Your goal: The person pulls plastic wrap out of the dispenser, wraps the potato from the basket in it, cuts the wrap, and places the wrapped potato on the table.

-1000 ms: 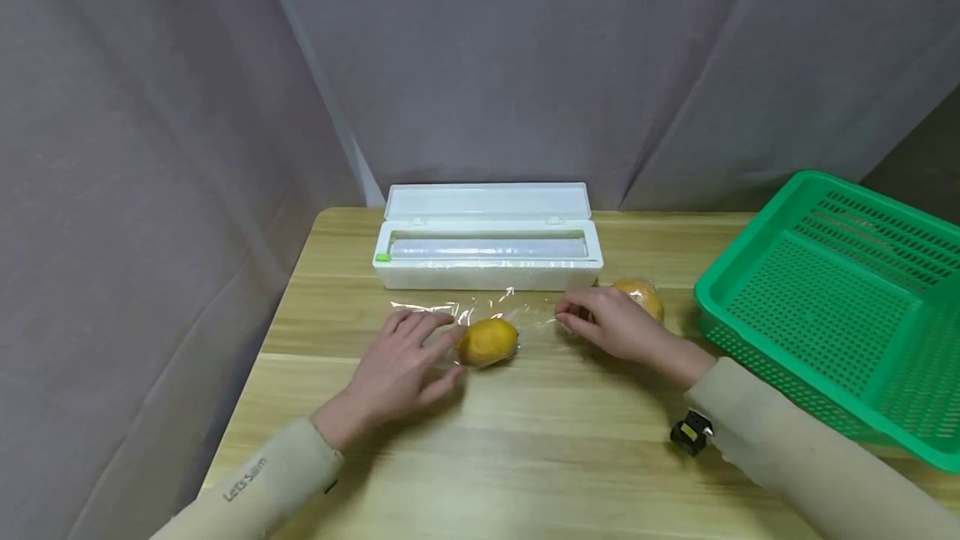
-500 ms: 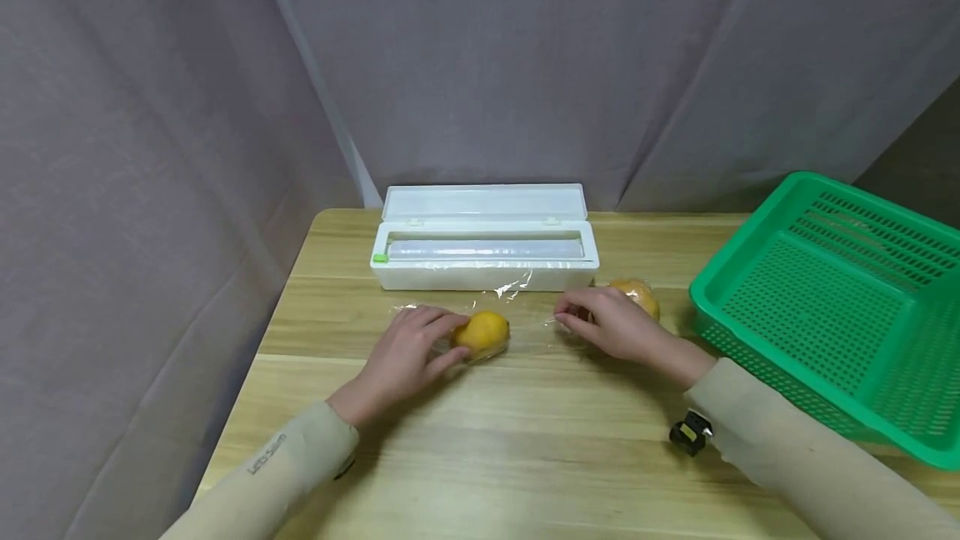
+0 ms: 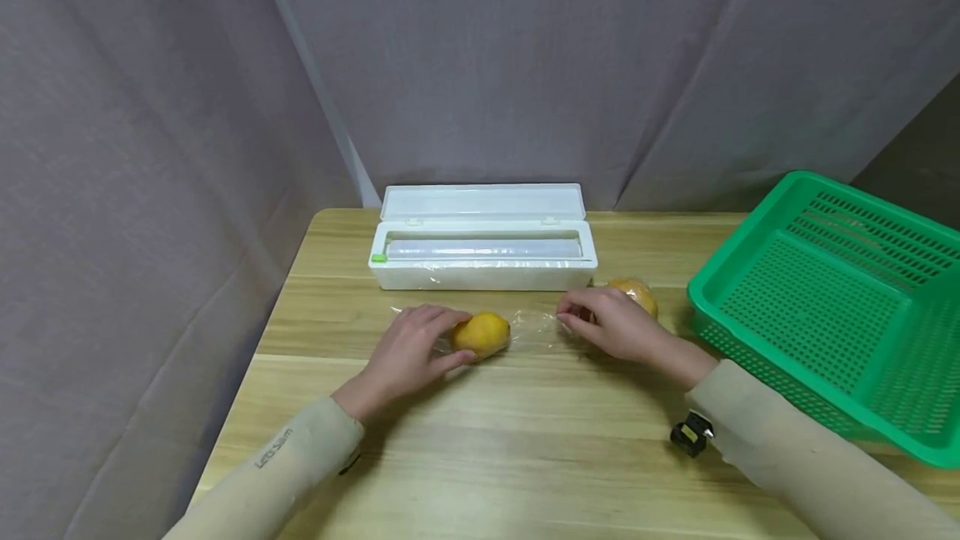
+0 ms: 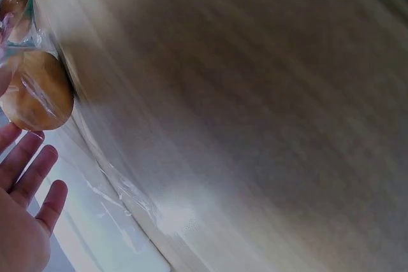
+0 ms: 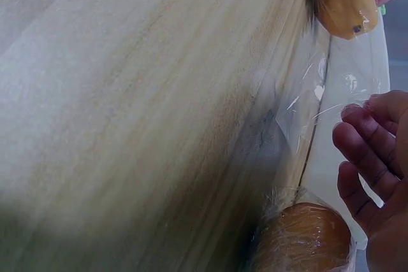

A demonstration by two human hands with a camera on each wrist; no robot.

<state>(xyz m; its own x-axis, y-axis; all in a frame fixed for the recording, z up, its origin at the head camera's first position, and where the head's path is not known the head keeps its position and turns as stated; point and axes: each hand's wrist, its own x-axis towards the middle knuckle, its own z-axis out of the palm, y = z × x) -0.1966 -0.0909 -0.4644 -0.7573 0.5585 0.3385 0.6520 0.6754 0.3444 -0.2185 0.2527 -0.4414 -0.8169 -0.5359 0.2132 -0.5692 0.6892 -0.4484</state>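
A yellow, lemon-like fruit [image 3: 482,334] with a small dark end sits on clear plastic wrap [image 3: 531,327] in front of the wrap box. My left hand [image 3: 411,350] holds the fruit from its left side, thumb on the near side and fingers on the far side. In the right wrist view, the wrap [image 5: 306,97] stretches from the fruit towards my right hand [image 5: 376,151], whose thumb and index finger pinch its edge. Beside that hand lies a second, orange-coloured fruit [image 5: 306,237] wrapped in crinkled film, partly hidden by the hand in the head view.
A white plastic-wrap box [image 3: 483,277] with its lid [image 3: 482,202] up stands at the back of the wooden table [image 3: 510,457], a roll of film [image 3: 483,248] inside and a green slider at its left end. At the right is a green perforated basket [image 3: 817,315]. Grey curtains hang behind.
My left hand has moved right and taken hold of the yellow fruit, which has shifted slightly left and back. The raised film near the box has settled lower. My right hand stays in place.
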